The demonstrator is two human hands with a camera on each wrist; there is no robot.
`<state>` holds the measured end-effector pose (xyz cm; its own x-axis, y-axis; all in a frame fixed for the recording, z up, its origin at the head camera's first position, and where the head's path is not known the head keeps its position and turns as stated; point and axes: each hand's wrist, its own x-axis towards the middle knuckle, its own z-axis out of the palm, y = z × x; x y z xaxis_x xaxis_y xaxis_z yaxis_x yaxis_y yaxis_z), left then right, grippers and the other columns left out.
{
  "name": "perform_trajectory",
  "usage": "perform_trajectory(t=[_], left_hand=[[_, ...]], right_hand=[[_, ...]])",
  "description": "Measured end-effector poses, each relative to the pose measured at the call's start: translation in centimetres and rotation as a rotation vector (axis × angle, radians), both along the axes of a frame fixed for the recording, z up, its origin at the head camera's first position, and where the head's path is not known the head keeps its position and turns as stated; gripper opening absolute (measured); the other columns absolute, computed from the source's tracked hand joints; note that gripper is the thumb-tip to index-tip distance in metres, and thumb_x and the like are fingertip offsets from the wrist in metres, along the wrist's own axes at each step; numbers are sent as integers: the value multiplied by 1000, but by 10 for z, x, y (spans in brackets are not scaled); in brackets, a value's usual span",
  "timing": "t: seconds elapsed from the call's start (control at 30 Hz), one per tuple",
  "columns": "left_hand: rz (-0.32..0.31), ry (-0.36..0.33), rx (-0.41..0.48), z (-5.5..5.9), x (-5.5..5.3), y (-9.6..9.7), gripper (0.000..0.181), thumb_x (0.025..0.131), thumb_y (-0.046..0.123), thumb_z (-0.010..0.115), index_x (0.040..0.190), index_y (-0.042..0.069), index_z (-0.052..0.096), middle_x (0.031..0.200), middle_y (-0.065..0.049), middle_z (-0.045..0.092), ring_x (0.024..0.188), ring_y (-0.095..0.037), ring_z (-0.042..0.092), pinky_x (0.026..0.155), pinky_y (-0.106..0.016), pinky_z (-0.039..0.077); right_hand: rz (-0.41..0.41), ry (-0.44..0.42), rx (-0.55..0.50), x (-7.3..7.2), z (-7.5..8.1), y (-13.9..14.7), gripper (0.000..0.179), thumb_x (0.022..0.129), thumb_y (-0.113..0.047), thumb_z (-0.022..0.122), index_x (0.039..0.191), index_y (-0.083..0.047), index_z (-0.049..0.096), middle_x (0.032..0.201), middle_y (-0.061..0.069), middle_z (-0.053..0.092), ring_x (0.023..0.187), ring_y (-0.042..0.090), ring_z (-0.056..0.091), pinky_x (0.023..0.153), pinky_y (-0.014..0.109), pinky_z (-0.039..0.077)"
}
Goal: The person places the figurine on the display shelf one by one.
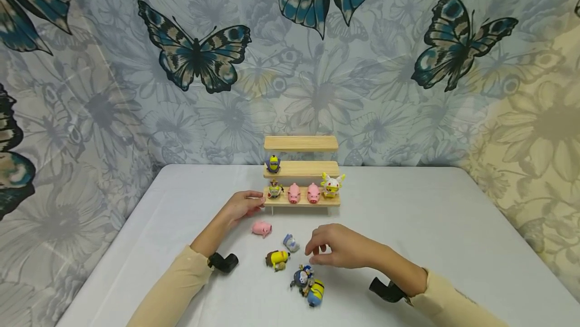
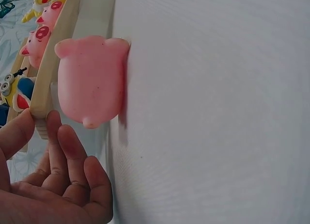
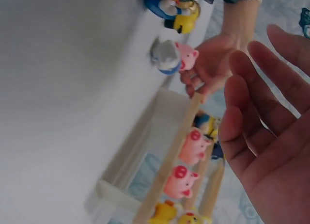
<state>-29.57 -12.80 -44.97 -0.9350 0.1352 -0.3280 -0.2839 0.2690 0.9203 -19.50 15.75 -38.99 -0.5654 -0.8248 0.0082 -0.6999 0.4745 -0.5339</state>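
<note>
My left hand [image 1: 245, 207] is at the left end of the lowest board of a three-tier wooden display shelf [image 1: 301, 169]. Thumb and index finger pinch the board's corner [image 2: 41, 110] in the left wrist view. My right hand [image 1: 337, 246] hovers over the table with fingers loosely bent, holding nothing. Just left of it lies a small grey-and-blue figurine [image 1: 291, 243]. A pink pig figurine [image 1: 261, 229] lies in front of the shelf near the left hand. On the lowest board stand a minion figurine [image 1: 274, 190], two pink pigs [image 1: 294, 193] and a white-and-yellow figurine [image 1: 332, 185].
A purple-and-yellow figurine [image 1: 273, 164] stands at the left of the middle board. Nearer me on the white table [image 1: 399, 206] lie a yellow-and-brown figurine [image 1: 277, 259], a dark blue-grey figurine [image 1: 301, 277] and a blue-and-yellow minion [image 1: 315, 293]. Butterfly-patterned cloth [image 1: 317, 80] hangs behind.
</note>
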Motion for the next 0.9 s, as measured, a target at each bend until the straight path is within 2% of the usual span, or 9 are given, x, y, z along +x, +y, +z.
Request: perform_trajectory(t=[0.27,0.57,0.77,0.9], left_hand=[[-3,-2,1,1,0,0,41,95,19,63,129,-1,57,82,5,70,76,-8,62,67,-24,44],[3,0,-2,2,-1,0,41,94,19,63,129,-1,58,79,7,69,73,-7,60,64,-23,42],[1,9,-2,2,0,0,40,94,18,64,129,-1,58,77,8,68,72,-5,60,64,-24,42],[-3,12,0,2,2,2,40,94,18,63,128,-2,58,76,8,68,70,-5,59,63,-23,42]], right_hand=[[14,-154,119,6,-18,10,17,87,-21,72,104,-17,74,85,-15,62,78,-4,52,76,18,44],[119,-131,92,8,-37,12,31,83,-15,75,113,-21,72,83,-14,64,73,-6,49,71,14,43],[87,-178,122,10,-41,7,32,81,-17,78,113,-19,71,90,-17,64,77,-6,51,72,14,45],[60,-221,131,13,-42,5,32,80,-18,80,111,-18,70,88,-18,61,76,-5,51,72,14,46]])
